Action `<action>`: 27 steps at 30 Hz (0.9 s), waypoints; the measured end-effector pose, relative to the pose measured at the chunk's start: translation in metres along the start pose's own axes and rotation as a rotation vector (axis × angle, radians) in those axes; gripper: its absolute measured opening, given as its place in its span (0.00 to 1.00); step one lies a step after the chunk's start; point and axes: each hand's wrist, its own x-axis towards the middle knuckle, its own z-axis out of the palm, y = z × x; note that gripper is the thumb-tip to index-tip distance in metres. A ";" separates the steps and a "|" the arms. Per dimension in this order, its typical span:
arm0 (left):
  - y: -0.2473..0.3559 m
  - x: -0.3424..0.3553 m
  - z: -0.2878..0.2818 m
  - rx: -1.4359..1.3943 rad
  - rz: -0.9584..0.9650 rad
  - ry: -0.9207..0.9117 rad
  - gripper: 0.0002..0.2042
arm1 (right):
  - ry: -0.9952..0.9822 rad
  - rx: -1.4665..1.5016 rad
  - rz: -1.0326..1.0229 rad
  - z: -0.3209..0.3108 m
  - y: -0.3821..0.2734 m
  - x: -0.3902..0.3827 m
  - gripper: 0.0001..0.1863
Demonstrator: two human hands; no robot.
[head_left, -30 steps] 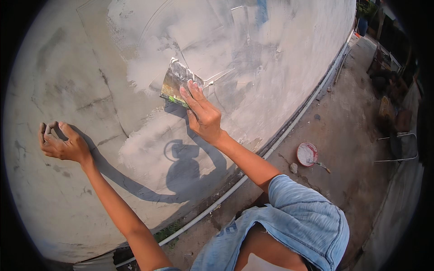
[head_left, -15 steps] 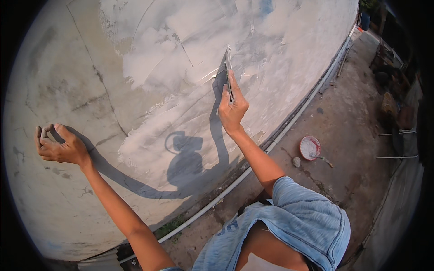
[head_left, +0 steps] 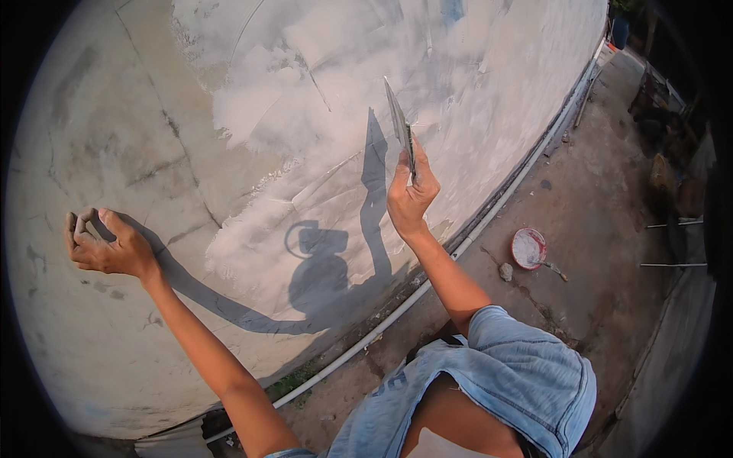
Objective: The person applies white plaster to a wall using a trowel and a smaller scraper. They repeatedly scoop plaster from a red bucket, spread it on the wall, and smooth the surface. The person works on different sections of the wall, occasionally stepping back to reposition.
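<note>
R grip (head_left: pixel 412 200), just off the middle of the view toward 1 o'clock, is closed on a flat scraper blade (head_left: pixel 399 122). I see the blade nearly edge-on, tip toward 12, set apart from its own shadow on the wall (head_left: pixel 107 336), so it's a bit off the plaster. L grip (head_left: pixel 114 248) is over at 9 o'clock by the wall, fingers half-curled w/ a gap to the thumb, nothing seen in it; can't tell if it's touching. White coat (head_left: pixel 259 114) covers the wall up toward 12, bare grey at approx. 10. Person's shadow (head_left: pixel 319 278) falls at 7, b/w the arms. White pipe (head_left: pixel 389 322) runs along the wall base, approx. 2 to 7. On the ground (head_left: pixel 592 198) at 3: red bucket (head_left: pixel 541 239) w/ white paste (head_left: pixel 525 249), handled tool (head_left: pixel 557 271) at its rim, stone (head_left: pixel 505 272) just beside.
</note>
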 end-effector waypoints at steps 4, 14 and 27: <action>0.007 0.002 -0.003 0.003 -0.011 -0.005 0.10 | 0.034 -0.142 0.026 0.016 0.027 -0.001 0.31; 0.002 -0.004 0.003 0.023 0.044 -0.007 0.11 | -0.366 0.084 -0.149 0.041 -0.050 -0.069 0.29; -0.002 0.003 -0.002 0.022 0.068 0.007 0.13 | 0.117 -0.215 0.262 -0.002 0.042 -0.017 0.24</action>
